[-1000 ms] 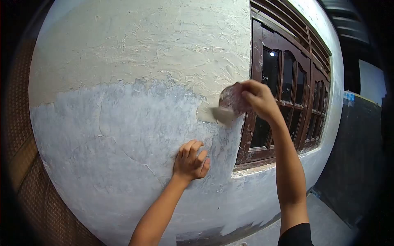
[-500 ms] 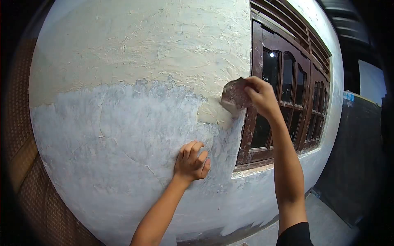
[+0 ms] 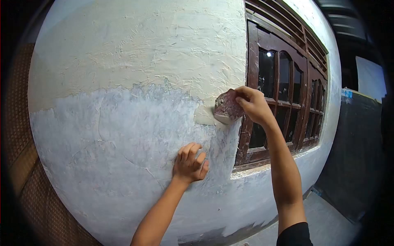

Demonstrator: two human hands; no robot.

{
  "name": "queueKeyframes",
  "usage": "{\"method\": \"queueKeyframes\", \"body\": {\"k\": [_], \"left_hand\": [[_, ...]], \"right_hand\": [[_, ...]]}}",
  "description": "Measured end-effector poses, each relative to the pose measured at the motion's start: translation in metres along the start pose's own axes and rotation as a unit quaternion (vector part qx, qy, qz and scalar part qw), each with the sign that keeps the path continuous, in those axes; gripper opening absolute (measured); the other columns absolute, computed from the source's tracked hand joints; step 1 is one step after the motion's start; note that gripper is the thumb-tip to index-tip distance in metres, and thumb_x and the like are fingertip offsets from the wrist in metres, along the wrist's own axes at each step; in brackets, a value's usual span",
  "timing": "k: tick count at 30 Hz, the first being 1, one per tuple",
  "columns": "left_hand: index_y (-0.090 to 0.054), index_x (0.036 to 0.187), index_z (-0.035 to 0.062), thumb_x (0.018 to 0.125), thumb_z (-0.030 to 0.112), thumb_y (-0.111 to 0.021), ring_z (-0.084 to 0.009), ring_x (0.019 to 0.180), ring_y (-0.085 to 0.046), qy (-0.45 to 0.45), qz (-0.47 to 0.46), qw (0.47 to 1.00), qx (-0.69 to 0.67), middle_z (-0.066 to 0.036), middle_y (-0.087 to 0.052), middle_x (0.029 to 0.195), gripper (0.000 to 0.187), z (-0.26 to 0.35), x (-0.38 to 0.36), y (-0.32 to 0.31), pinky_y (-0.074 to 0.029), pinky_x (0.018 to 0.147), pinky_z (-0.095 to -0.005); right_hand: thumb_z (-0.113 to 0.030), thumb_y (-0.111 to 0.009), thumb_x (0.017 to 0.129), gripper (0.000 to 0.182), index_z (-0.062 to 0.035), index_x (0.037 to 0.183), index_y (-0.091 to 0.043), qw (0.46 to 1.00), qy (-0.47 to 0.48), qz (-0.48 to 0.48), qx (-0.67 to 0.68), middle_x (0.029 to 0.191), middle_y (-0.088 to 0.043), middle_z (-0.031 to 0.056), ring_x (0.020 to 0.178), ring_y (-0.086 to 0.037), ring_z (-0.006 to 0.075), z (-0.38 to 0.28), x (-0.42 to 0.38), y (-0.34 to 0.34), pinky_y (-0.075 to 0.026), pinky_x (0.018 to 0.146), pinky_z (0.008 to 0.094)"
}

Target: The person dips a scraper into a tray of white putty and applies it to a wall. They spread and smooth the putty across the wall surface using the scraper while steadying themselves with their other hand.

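A dark, plaster-smeared scraper [image 3: 228, 107] is pinched in my right hand [image 3: 253, 104], its lower edge at the wall just left of the window frame. The wall [image 3: 123, 135] is bluish white and cracked below, with a rough cream coat [image 3: 164, 45] above that ends in a ragged border. A small cream patch [image 3: 204, 115] lies beside the scraper. Lower down, my left hand [image 3: 190, 163] rests against the bluish part with curled fingers slightly apart; nothing shows in it.
A brown wooden window [image 3: 283, 94] with glass panes and a pale sill [image 3: 254, 172] is on the right. Woven panelling [image 3: 45, 201] stands at the far left. A dark panel [image 3: 349, 151] stands at the far right, above grey floor [image 3: 324, 221].
My right hand has moved down and slightly left with the scraper, whose face is now turned more toward the camera. My left hand has stayed in place on the wall.
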State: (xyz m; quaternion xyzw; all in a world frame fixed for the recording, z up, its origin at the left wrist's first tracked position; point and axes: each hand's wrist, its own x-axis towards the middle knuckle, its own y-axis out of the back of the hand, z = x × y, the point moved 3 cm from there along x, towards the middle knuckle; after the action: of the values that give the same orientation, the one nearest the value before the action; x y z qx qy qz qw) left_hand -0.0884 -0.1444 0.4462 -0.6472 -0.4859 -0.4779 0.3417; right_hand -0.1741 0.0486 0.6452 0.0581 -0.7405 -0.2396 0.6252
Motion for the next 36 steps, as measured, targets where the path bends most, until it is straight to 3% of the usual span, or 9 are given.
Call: {"method": "queueKeyframes", "body": {"k": [3, 7, 9, 11, 16, 19, 20, 24, 36], "left_hand": [[-0.042, 0.108, 0.0139, 0.079, 0.026, -0.057, -0.0308, 0.11, -0.047, -0.003, 0.0, 1.0, 0.005, -0.011, -0.05, 0.114, 0.035, 0.0, -0.002, -0.001, -0.036, 0.093, -0.0432], [-0.042, 0.108, 0.014, 0.079, 0.026, -0.057, -0.0308, 0.111, -0.047, -0.001, 0.0, 1.0, 0.006, -0.01, -0.05, 0.114, 0.035, 0.0, 0.0, 0.0, -0.036, 0.093, -0.0432], [-0.042, 0.108, 0.014, 0.078, 0.026, -0.057, -0.0307, 0.111, -0.047, 0.0, -0.002, 1.0, 0.005, -0.01, -0.05, 0.114, 0.035, 0.001, 0.0, 0.0, -0.036, 0.093, -0.0433], [-0.043, 0.108, 0.0141, 0.078, 0.026, -0.057, -0.0306, 0.111, -0.047, 0.0, -0.002, 1.0, 0.009, -0.01, -0.05, 0.114, 0.036, 0.0, -0.001, 0.0, -0.036, 0.093, -0.0434], [-0.043, 0.107, 0.0141, 0.076, 0.025, -0.058, -0.0307, 0.111, -0.047, 0.004, -0.006, 1.0, -0.001, -0.01, -0.05, 0.114, 0.036, 0.0, 0.0, 0.0, -0.036, 0.093, -0.044], [-0.043, 0.107, 0.0141, 0.076, 0.025, -0.058, -0.0307, 0.111, -0.046, -0.002, -0.003, 1.0, 0.003, -0.01, -0.05, 0.115, 0.037, -0.001, 0.0, -0.001, -0.036, 0.093, -0.044], [-0.043, 0.107, 0.0141, 0.076, 0.025, -0.058, -0.0307, 0.111, -0.046, -0.002, -0.001, 1.0, 0.005, -0.01, -0.05, 0.115, 0.037, -0.003, 0.0, 0.0, -0.036, 0.093, -0.044], [-0.043, 0.108, 0.0142, 0.077, 0.026, -0.058, -0.0308, 0.112, -0.046, 0.002, -0.011, 1.0, 0.002, -0.01, -0.05, 0.114, 0.037, 0.001, 0.0, -0.001, -0.036, 0.094, -0.0438], [-0.042, 0.108, 0.0137, 0.078, 0.027, -0.058, -0.0304, 0.112, -0.046, -0.004, -0.006, 1.0, 0.008, -0.01, -0.049, 0.115, 0.037, -0.002, -0.002, -0.001, -0.036, 0.095, -0.0433]], "right_hand": [[-0.006, -0.062, 0.083, 0.026, 0.0044, 0.107, -0.064, 0.994, -0.061, 0.078, 0.055, 0.09, -0.071, 0.0135, 0.084, -0.065, 0.0153, 0.002, 0.003, 0.011, -0.05, 0.08, 0.0292], [-0.006, -0.062, 0.085, 0.025, 0.004, 0.108, -0.064, 0.987, -0.044, 0.033, 0.153, 0.09, -0.071, 0.0133, 0.083, -0.064, 0.0153, 0.014, 0.004, 0.003, -0.05, 0.078, 0.0285], [-0.006, -0.062, 0.085, 0.025, 0.003, 0.109, -0.064, 0.997, -0.048, 0.008, 0.058, 0.092, -0.071, 0.0125, 0.084, -0.064, 0.0158, 0.011, 0.002, 0.004, -0.05, 0.079, 0.0285], [-0.006, -0.062, 0.085, 0.025, 0.0027, 0.108, -0.064, 0.992, -0.073, 0.095, 0.048, 0.093, -0.071, 0.0129, 0.087, -0.065, 0.0164, 0.018, 0.003, 0.013, -0.049, 0.081, 0.029], [-0.008, -0.063, 0.085, 0.026, 0.0013, 0.109, -0.065, 0.993, -0.061, 0.039, 0.091, 0.092, -0.071, 0.0115, 0.088, -0.065, 0.0151, 0.021, 0.001, 0.003, -0.05, 0.081, 0.0285], [-0.008, -0.064, 0.085, 0.025, 0.0015, 0.108, -0.065, 0.984, -0.113, 0.094, 0.1, 0.093, -0.071, 0.0119, 0.088, -0.065, 0.0158, 0.029, 0.002, 0.014, -0.05, 0.082, 0.0291], [-0.008, -0.064, 0.085, 0.025, 0.0021, 0.108, -0.065, 0.97, -0.087, 0.095, 0.204, 0.093, -0.071, 0.0129, 0.088, -0.066, 0.0166, 0.029, 0.003, 0.018, -0.05, 0.083, 0.029], [-0.006, -0.062, 0.087, 0.023, 0.0031, 0.108, -0.064, 0.992, -0.076, 0.063, 0.084, 0.092, -0.07, 0.0093, 0.083, -0.064, 0.0127, 0.024, -0.002, 0.0, -0.049, 0.078, 0.0269], [-0.003, -0.061, 0.087, 0.025, 0.0047, 0.111, -0.062, 0.969, -0.109, 0.102, 0.199, 0.093, -0.069, 0.0068, 0.085, -0.062, 0.0107, 0.035, -0.009, 0.01, -0.048, 0.077, 0.0253]]}}
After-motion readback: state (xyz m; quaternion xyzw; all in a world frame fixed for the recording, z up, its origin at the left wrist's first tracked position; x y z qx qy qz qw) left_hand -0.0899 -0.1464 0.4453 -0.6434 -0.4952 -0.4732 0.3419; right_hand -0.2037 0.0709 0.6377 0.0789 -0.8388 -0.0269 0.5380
